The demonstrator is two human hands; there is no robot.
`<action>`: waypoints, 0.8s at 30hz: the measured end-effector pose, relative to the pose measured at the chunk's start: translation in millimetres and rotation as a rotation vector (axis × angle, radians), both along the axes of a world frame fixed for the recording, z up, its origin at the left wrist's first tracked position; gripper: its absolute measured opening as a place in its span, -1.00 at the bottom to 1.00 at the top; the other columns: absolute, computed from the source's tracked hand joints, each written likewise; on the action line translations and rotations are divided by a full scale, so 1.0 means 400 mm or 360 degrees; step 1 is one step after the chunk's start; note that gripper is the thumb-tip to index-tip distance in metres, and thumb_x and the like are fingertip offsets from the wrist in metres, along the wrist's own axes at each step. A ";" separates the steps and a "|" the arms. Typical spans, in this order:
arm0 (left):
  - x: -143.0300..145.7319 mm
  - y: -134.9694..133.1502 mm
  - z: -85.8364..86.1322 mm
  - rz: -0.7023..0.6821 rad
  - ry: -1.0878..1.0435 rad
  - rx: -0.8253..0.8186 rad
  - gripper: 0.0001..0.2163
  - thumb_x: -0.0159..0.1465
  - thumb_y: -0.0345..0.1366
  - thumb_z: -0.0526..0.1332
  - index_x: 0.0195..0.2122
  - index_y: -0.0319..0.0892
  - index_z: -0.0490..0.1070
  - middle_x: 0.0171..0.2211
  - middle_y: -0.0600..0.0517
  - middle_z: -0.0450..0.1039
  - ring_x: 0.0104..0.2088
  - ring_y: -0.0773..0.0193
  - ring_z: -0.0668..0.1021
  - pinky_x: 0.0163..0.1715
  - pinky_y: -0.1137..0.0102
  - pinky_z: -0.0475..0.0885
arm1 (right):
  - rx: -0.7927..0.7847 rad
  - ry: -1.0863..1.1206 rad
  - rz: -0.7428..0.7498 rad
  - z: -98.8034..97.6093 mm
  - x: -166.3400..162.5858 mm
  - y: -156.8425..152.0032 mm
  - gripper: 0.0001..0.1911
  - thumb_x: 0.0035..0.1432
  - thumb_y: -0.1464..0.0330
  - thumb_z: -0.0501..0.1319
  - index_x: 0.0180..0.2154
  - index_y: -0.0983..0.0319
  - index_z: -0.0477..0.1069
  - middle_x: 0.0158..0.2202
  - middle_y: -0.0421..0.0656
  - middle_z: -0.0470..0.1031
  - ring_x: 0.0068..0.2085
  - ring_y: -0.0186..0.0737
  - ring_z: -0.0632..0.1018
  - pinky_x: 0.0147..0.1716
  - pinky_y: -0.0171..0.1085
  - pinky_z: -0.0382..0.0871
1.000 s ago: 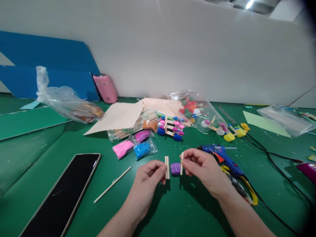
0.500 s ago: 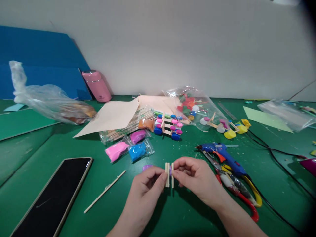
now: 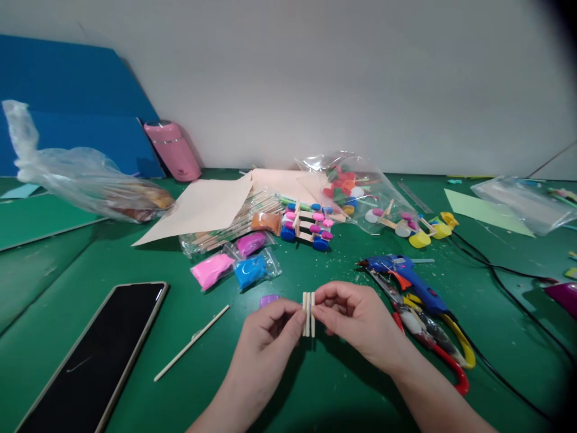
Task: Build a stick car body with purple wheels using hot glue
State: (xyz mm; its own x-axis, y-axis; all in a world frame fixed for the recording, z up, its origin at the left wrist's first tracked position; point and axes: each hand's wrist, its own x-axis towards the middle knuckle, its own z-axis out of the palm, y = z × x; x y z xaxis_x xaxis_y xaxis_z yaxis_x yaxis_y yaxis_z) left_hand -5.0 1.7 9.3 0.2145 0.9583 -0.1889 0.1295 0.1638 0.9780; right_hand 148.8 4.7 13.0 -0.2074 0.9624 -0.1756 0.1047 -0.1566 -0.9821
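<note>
My left hand (image 3: 269,335) and my right hand (image 3: 356,319) meet low in the middle, both pinched on a small stack of short wooden sticks (image 3: 309,314) held upright between the fingertips. The sticks are pressed side by side. A purple cap (image 3: 269,299) lies on the green mat (image 3: 342,385) just behind my left hand. A long thin wooden stick (image 3: 192,343) lies to the left of my left hand.
A black phone (image 3: 97,355) lies at the lower left. Packets of pink and blue clay (image 3: 234,269), a bag of sticks, a stick-and-cap model (image 3: 309,227) and a bag of caps (image 3: 356,192) sit behind. A blue glue gun (image 3: 406,279) and red-handled pliers (image 3: 433,343) lie right, with black cables.
The stick in my right hand has been brought left against the two in my left hand, so the gap closed. The purple cap between them now lies on the mat.
</note>
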 end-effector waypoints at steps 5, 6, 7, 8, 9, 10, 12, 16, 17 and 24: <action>0.002 0.002 0.002 -0.0011 0.0024 0.0013 -0.83 0.11 -0.28 0.16 -0.57 -0.21 0.40 -0.63 0.10 0.28 -0.57 0.36 0.29 -0.56 0.49 0.17 | -0.0004 0.0013 0.0020 -0.004 0.001 -0.001 -0.85 0.03 0.37 0.21 -0.32 0.29 0.46 -0.54 -0.25 0.38 -0.54 -0.43 0.35 -0.55 -0.43 0.24; 0.003 0.002 0.001 -0.0017 0.0022 0.0013 -0.83 0.11 -0.29 0.16 -0.57 -0.21 0.40 -0.63 0.10 0.28 -0.57 0.36 0.29 -0.56 0.49 0.17 | 0.0000 0.0006 0.0018 -0.004 0.001 -0.001 -0.84 0.03 0.36 0.21 -0.32 0.29 0.46 -0.54 -0.25 0.38 -0.54 -0.42 0.35 -0.55 -0.43 0.24; 0.002 0.003 0.000 -0.0019 0.0020 0.0008 -0.83 0.11 -0.29 0.16 -0.57 -0.21 0.40 -0.62 0.10 0.28 -0.57 0.36 0.29 -0.56 0.49 0.17 | 0.0003 -0.0001 0.0015 -0.003 0.002 -0.002 -0.84 0.03 0.35 0.22 -0.32 0.28 0.47 -0.55 -0.25 0.38 -0.54 -0.42 0.35 -0.56 -0.43 0.24; 0.002 0.004 -0.001 -0.0021 0.0017 0.0004 -0.84 0.11 -0.29 0.16 -0.57 -0.21 0.40 -0.62 0.10 0.29 -0.57 0.36 0.29 -0.56 0.49 0.17 | 0.0003 -0.0002 0.0013 -0.003 0.002 -0.002 -0.84 0.02 0.35 0.23 -0.32 0.28 0.47 -0.55 -0.26 0.38 -0.54 -0.42 0.35 -0.56 -0.44 0.24; 0.002 0.004 -0.002 -0.0020 0.0012 0.0001 -0.84 0.11 -0.29 0.16 -0.56 -0.22 0.40 -0.62 0.09 0.29 -0.57 0.36 0.30 -0.56 0.49 0.18 | 0.0001 0.0000 0.0013 -0.002 0.002 -0.002 -0.85 0.01 0.36 0.24 -0.32 0.28 0.47 -0.55 -0.26 0.38 -0.55 -0.43 0.35 -0.56 -0.44 0.24; 0.001 0.004 -0.003 -0.0019 0.0008 -0.0003 -0.84 0.11 -0.29 0.16 -0.56 -0.22 0.40 -0.62 0.09 0.30 -0.56 0.36 0.30 -0.56 0.49 0.18 | 0.0000 0.0004 0.0011 -0.001 0.002 -0.002 -0.85 0.00 0.37 0.24 -0.33 0.28 0.47 -0.55 -0.27 0.37 -0.55 -0.43 0.35 -0.56 -0.44 0.23; 0.000 0.004 -0.005 -0.0014 -0.0005 -0.0005 -0.84 0.11 -0.29 0.17 -0.56 -0.22 0.41 -0.62 0.09 0.30 -0.56 0.35 0.30 -0.56 0.50 0.18 | 0.0002 0.0010 0.0020 0.001 0.002 -0.002 -0.86 0.01 0.38 0.23 -0.33 0.28 0.47 -0.55 -0.27 0.37 -0.55 -0.43 0.35 -0.56 -0.44 0.24; -0.002 0.000 -0.004 -0.0010 -0.0022 -0.0004 -0.84 0.11 -0.30 0.17 -0.57 -0.22 0.41 -0.62 0.09 0.30 -0.57 0.36 0.29 -0.57 0.50 0.18 | 0.0023 -0.0002 0.0034 0.001 0.002 -0.002 -0.87 0.03 0.40 0.21 -0.32 0.29 0.46 -0.55 -0.25 0.37 -0.55 -0.44 0.34 -0.56 -0.44 0.23; -0.002 0.000 -0.004 -0.0011 -0.0021 0.0000 -0.85 0.11 -0.30 0.17 -0.56 -0.22 0.41 -0.62 0.09 0.30 -0.57 0.36 0.30 -0.56 0.50 0.18 | 0.0023 -0.0009 0.0037 0.001 0.002 -0.002 -0.87 0.03 0.40 0.21 -0.32 0.29 0.46 -0.55 -0.25 0.37 -0.55 -0.44 0.34 -0.56 -0.45 0.22; 0.002 0.000 -0.002 -0.0015 -0.0036 0.0004 -0.84 0.12 -0.30 0.17 -0.56 -0.22 0.41 -0.62 0.09 0.30 -0.57 0.36 0.30 -0.56 0.50 0.19 | 0.0026 -0.0041 0.0039 0.001 0.003 -0.002 -0.85 0.04 0.37 0.20 -0.32 0.28 0.46 -0.54 -0.24 0.38 -0.54 -0.42 0.35 -0.56 -0.44 0.25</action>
State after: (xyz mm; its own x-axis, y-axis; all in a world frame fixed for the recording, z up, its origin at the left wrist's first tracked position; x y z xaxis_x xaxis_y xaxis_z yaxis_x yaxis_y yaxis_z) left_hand -4.2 1.7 8.5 0.2274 0.9568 -0.1813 0.1091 0.1600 0.9811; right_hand 149.8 4.0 13.3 -0.2267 0.9598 -0.1653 0.1335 -0.1375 -0.9815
